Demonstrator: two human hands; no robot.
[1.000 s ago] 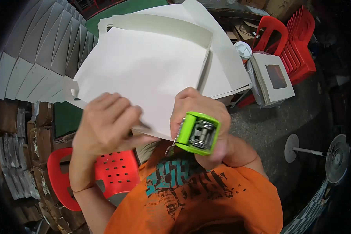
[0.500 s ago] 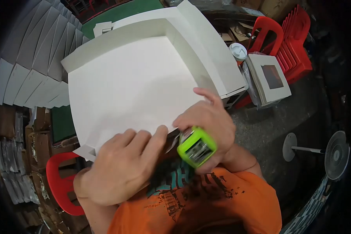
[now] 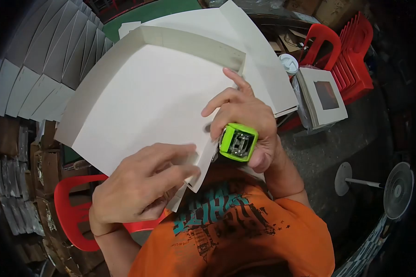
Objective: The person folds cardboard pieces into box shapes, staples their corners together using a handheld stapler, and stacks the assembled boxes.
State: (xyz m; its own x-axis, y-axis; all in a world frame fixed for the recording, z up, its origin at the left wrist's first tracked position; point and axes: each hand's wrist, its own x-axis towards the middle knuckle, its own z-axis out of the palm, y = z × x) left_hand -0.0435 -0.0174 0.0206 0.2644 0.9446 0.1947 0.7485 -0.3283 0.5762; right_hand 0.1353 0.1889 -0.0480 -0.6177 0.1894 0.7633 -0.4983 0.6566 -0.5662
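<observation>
A large white cardboard box (image 3: 138, 92) with raised walls lies open side up in front of me. My left hand (image 3: 145, 177) is at its near corner, fingers curled over the folded corner flap (image 3: 192, 171) and thumb partly hidden below. My right hand (image 3: 245, 113) is wrapped around a bright green stapler (image 3: 239, 142), its end facing me, beside the near right wall. Its index and little fingers stick out over the box. The stapler's jaws are mostly hidden by the hand and the wall.
Folded white cartons (image 3: 46, 51) are stacked at left. More white cardboard (image 3: 263, 78) lies beyond the box. A lidded cup (image 3: 289, 63), a windowed box (image 3: 326, 94), red chairs (image 3: 356, 60) and a fan (image 3: 397, 190) are at right. Another red chair (image 3: 74, 231) stands at lower left.
The box has turned clockwise, bringing a corner toward me between my hands. My right hand and the stapler have moved up slightly; my left hand has shifted onto that corner.
</observation>
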